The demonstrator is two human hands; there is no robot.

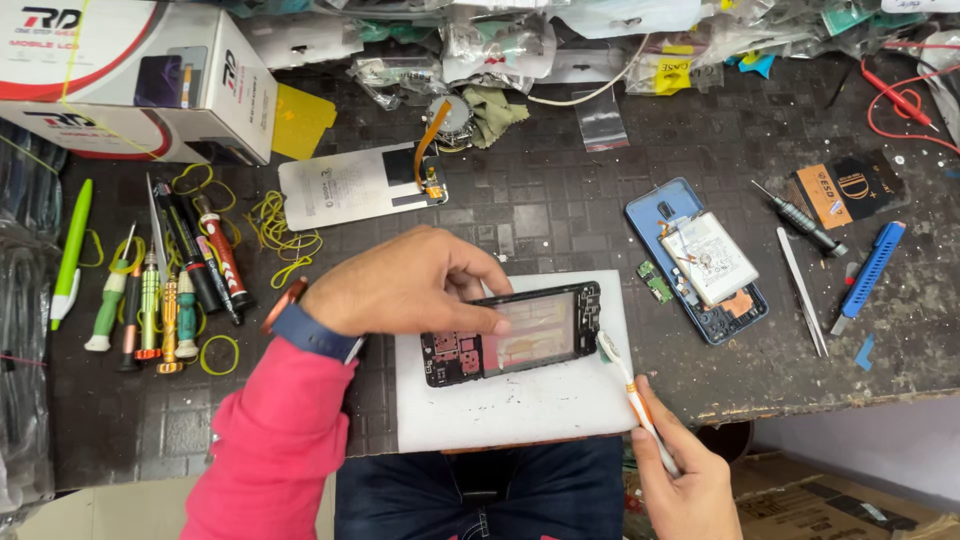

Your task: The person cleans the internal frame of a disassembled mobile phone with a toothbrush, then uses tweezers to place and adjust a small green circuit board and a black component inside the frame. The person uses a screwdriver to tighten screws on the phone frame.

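I see one dark desk filling the frame. One white box sits upper left. One white mat lies at centre bottom, carrying one opened phone frame. One blue phone back shell lies right of centre. My left hand presses down on the frame, fingers clamped over its left end. My right hand, lower right, grips one white toothbrush, bristles touching the frame's right edge. Two screwdrivers with green handles lie at left.

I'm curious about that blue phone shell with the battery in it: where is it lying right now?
In the head view the blue phone back shell lies on the dark workbench, right of the white mat, with a small green circuit board just left of it.
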